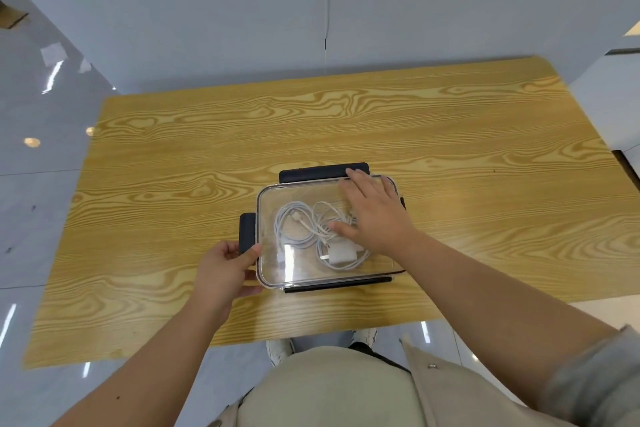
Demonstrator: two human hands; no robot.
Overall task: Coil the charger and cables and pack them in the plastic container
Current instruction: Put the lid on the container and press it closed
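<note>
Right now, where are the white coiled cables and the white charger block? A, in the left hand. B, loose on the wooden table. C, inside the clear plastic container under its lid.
C: the white coiled cables and white charger block show through the transparent lid of the clear plastic container, with the right hand flat on that lid and the left hand gripping a dark side latch.

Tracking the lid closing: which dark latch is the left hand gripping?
The short latch on the container's left end, held by the left hand; it doesn't touch the long far latch or near latch.
</note>
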